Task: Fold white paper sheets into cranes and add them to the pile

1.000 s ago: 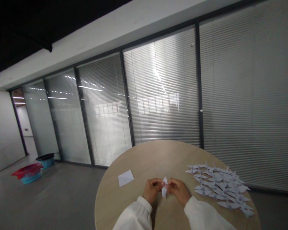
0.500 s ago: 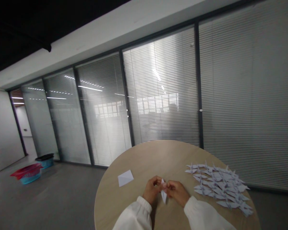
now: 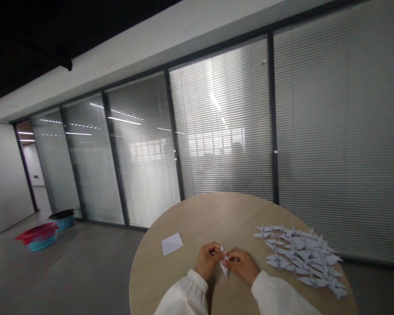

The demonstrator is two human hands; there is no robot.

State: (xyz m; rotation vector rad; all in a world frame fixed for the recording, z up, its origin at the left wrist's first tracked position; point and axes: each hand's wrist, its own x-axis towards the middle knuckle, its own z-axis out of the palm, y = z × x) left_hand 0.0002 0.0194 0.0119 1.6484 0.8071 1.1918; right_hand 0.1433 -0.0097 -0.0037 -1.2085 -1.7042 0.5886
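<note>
Both my hands pinch a small folded piece of white paper (image 3: 223,262) just above the round wooden table (image 3: 216,214). My left hand (image 3: 207,261) grips its left side with curled fingers. On the paper's right side, my right hand (image 3: 243,264) is closed with fingertips pressed together. White sleeves cover both wrists. A flat square of white paper (image 3: 171,243) lies on the table to the left of my hands.
Several folded white paper cranes (image 3: 298,256) are spread over the table's right side. Glass walls with closed blinds (image 3: 223,127) stand behind the table. On the grey floor at far left sit a red and a blue basin (image 3: 39,236).
The folded paper has dropped slightly and my fingers have shifted on it. The hands stay in the same spot.
</note>
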